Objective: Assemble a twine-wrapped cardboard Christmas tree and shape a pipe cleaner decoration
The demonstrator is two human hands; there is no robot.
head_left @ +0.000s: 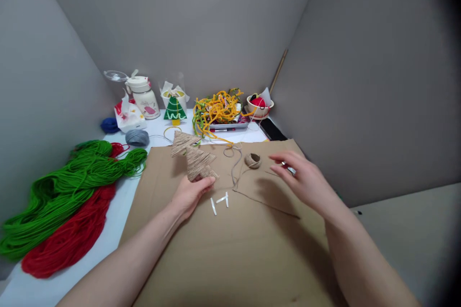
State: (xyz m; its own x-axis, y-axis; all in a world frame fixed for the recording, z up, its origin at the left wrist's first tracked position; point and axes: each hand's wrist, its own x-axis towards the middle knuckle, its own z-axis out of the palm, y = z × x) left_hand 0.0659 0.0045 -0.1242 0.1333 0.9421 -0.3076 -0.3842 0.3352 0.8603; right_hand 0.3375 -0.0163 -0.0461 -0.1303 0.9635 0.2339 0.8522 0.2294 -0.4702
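Observation:
My left hand is closed on a twine-wrapped tree shape, its base pinched between thumb and fingers. Another twine-wrapped piece shows just behind it; whether the two are joined I cannot tell. Above the cardboard, my right hand has thumb and forefinger apart at the tips. A small silvery thing shows among its curled fingers, too small to name. Left of that hand lies a roll of brown twine. Short white strips and a dark, thin strand rest on the cardboard.
Green yarn and red yarn spread along the left. Behind stand a grey yarn ball, a bottle, a green tree ornament, a tray of yellow yarn and a bowl. Grey walls enclose the table.

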